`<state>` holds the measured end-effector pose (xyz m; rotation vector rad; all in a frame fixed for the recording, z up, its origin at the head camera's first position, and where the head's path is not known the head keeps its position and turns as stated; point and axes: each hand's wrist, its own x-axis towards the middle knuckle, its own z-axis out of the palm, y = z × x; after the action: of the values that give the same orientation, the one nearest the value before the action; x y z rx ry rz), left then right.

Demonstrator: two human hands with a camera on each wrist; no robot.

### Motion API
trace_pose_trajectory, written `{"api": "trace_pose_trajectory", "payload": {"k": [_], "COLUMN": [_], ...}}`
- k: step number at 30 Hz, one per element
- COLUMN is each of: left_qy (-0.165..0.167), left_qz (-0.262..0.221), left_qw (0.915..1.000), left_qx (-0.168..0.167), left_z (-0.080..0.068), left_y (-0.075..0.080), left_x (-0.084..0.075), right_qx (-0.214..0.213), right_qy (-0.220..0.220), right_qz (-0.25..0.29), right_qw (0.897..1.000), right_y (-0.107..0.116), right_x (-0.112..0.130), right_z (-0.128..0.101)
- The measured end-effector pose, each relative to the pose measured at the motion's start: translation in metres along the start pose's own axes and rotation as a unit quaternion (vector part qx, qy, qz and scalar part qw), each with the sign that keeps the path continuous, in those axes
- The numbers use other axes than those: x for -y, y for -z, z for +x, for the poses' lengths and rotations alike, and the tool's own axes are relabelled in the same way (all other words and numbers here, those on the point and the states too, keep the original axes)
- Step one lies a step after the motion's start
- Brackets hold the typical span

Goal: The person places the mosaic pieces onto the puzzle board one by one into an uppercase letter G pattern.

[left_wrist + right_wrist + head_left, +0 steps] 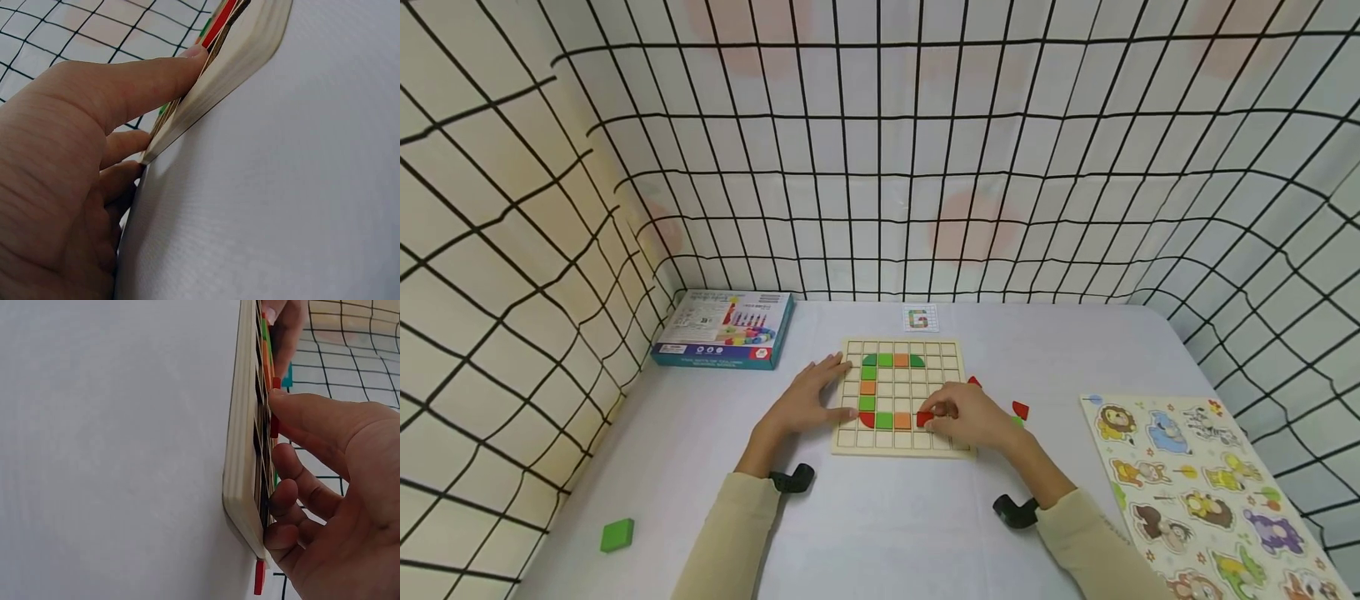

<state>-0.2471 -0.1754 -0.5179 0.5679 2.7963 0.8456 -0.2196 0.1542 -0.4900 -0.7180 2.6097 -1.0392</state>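
A wooden grid board [902, 400] lies on the white table, with green, orange and red pieces set in some of its squares in a C-like outline. My left hand [805, 400] rests on the board's left edge, its fingers spread. In the left wrist view, the thumb [156, 78] touches the board's rim beside a red piece [219, 25]. My right hand [973, 415] pinches a red piece [275, 425] between thumb and finger over the lower row, right of an orange square [902, 421]. Its other fingers curl loosely above the board.
Loose red pieces [1020, 410] lie right of the board, one partly hidden. Behind it is a small pattern card [921, 317]. A boxed toy [726, 329] lies back left, a green block [617, 535] front left, an animal puzzle board [1180, 475] right. Black netting [880, 175] surrounds the table.
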Motion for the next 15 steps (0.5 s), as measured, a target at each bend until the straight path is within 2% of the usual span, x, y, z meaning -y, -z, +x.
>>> {"api": "trace_pose_trajectory", "payload": {"k": [6,15], "left_qy": [-0.004,-0.001], "left_qz": [0.001,-0.004], "left_qw": [1.0000,1.0000], "left_qx": [0.001,0.001], "left_z": [0.0007,-0.0002], "left_y": [0.0003,0.0012], "left_x": [-0.0004,-0.0019], "right_qx": [-0.006,-0.012], "right_qy": [0.018,0.015], "right_qz": [-0.007,-0.012], "right_qw": [1.000,1.000], "right_y": [-0.0045,-0.0066], "right_x": [-0.0008,0.0005], "right_z": [-0.0013,-0.0014]}}
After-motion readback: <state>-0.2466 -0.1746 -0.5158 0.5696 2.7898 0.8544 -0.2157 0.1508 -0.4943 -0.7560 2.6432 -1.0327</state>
